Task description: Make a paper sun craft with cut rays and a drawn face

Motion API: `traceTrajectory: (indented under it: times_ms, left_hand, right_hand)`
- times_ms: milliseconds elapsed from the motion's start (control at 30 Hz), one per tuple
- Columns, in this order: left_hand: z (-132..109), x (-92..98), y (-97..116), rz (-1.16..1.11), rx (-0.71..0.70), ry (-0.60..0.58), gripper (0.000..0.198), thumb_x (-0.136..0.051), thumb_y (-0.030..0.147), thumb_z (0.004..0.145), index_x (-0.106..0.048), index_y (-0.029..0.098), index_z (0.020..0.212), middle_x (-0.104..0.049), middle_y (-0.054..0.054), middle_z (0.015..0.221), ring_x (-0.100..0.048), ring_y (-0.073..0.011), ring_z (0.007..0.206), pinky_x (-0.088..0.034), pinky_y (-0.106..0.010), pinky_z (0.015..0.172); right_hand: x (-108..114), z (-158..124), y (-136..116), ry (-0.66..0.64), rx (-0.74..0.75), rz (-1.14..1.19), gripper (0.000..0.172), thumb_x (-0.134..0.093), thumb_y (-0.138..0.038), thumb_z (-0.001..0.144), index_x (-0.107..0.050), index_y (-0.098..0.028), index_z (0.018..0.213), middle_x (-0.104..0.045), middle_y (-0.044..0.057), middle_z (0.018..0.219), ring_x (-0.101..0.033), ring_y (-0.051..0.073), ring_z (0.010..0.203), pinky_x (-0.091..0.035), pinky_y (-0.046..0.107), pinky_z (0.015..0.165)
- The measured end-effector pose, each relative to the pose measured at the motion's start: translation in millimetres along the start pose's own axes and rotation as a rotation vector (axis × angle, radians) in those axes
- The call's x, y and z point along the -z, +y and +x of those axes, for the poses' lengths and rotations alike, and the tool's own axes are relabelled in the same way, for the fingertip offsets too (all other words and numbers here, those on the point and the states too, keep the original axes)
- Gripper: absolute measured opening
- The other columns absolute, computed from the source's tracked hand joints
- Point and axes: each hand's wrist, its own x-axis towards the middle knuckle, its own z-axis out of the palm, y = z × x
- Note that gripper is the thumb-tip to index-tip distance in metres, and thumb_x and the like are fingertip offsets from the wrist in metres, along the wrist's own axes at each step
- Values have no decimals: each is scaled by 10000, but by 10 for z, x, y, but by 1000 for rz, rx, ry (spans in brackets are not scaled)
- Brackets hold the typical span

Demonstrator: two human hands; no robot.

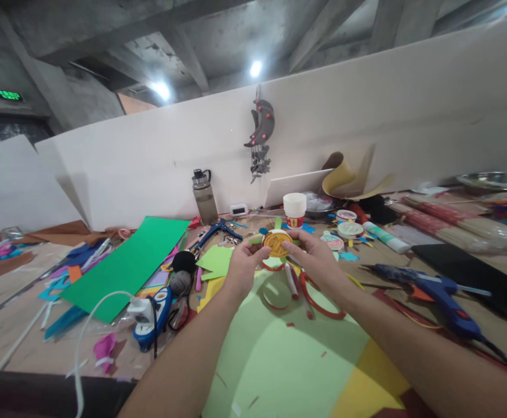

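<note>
My left hand (243,268) and my right hand (317,258) pinch a round yellow-orange disc (278,244) between thumbs and fingers, one at each side. The disc has a pale rim and brownish markings on its face. It is held up above a light green sheet (279,354). Just below the hands lie red loops (343,315) that look like scissor handles, and a pale pen-like stick (292,283). The fingers behind the disc are partly hidden.
A blue glue gun (440,296) lies at right with its cord. Toward the back stand paper cups (294,210) and a water bottle (205,197). At left are a green sheet (127,267), a blue power strip (153,322) and a white cable (78,354). A white partition (149,157) rises behind.
</note>
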Motion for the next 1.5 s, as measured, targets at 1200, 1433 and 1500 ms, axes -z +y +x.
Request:
traceTrajectory:
  times_ms: [1200, 1433, 1500]
  left_hand:
    - [-52, -47, 67, -243, 151, -131, 288, -784, 338, 656, -634, 152, 815, -665, -30, 853, -602, -125, 749, -479, -247, 619]
    - [-34, -37, 34, -197, 153, -117, 305, -772, 377, 663, -662, 127, 798, -662, -45, 805, -593, -120, 707, -470, -237, 596]
    - [-32, -41, 28, -203, 160, -132, 336, -766, 393, 668, -677, 120, 843, -669, -57, 831, -596, -121, 716, -475, -233, 594]
  right_hand:
    - [-46, 31, -9, -21, -248, 436, 366, -699, -433, 726, -606, -203, 994, -687, 52, 999, -638, 171, 857, -502, 343, 823]
    - [-58, 33, 38, 2, -226, 384, 341, -708, -441, 704, -629, -211, 943, -680, 44, 967, -629, 177, 842, -502, 338, 802]
    - [-60, 42, 69, 27, -211, 349, 332, -705, -450, 706, -626, -211, 923, -675, 41, 941, -624, 174, 825, -503, 336, 790]
